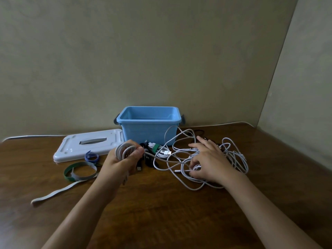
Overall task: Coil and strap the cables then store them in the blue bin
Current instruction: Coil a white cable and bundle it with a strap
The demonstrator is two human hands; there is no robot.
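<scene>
The left hand (124, 162) grips a partly wound white coil (124, 150), fingers curled round it, in front of the blue bin (149, 130). Its free run trails right across the table (161, 203) into the loose white tangle (206, 159), where the nearer right hand (208, 162) pinches a strand, fingers curled

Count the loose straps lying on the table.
4: a blue strap by the lid, a green strap and grey looped strap linked, and a flat grey strap nearest. More may hide under cables.
</scene>
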